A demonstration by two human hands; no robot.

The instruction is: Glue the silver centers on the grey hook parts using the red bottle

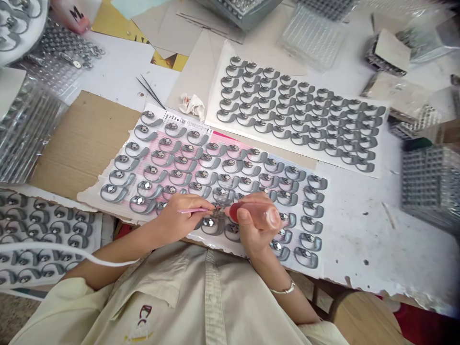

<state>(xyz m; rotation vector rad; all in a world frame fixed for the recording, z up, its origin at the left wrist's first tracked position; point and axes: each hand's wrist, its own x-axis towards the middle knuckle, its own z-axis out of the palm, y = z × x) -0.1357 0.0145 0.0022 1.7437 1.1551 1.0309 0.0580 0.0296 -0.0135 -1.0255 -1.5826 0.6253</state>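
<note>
My left hand [178, 218] pinches a thin pink stick [194, 210], its tip pointing right at a small shiny piece [216, 207]. My right hand [256, 223] is wrapped round a reddish translucent squeeze bottle [251, 212], its nozzle aimed left at the same spot. Both hands hover over the near edge of a white sheet [215, 187] carrying rows of grey hook-shaped parts, each with a faceted stone set in it. A bracelet [283, 289] sits on my right wrist.
A second sheet of grey parts [298, 112] lies further back, a third sheet [43, 235] at the near left. Black tweezers [151, 91], crumpled tissue [192, 104], brown cardboard [82, 143] and clear blister trays [21, 129] surround them. Another person's hand [70, 17] is at the top left.
</note>
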